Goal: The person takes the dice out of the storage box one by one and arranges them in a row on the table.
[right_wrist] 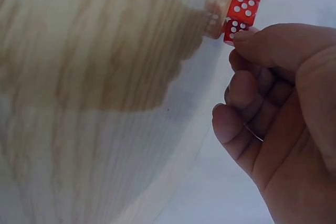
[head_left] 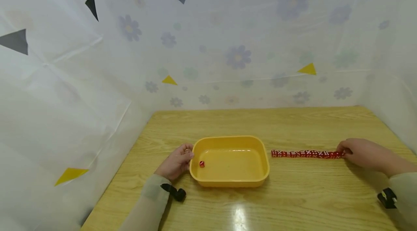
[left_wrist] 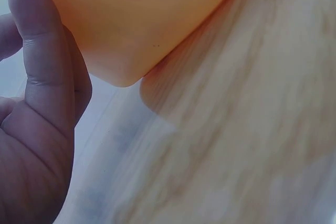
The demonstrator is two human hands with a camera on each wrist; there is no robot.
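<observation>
left hand (head_left: 177, 161): fingers laid flat against left wall of yellow tray (head_left: 229, 182) | tray: mid tabletop (head_left: 293, 202), one red die (head_left: 202, 164) inside near its left end | row of red dice (head_left: 306, 154): right of tray | right hand (head_left: 363, 153): fingertips pinching the row's right-end die

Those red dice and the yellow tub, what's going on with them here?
A person sits at a wooden table. Their left hand rests against the left end of a yellow tub, which holds a single red die. To the right of the tub, a row of red dice lies in a straight line on the table. The right hand touches the right end of that row, its fingertips on the last die.
</observation>
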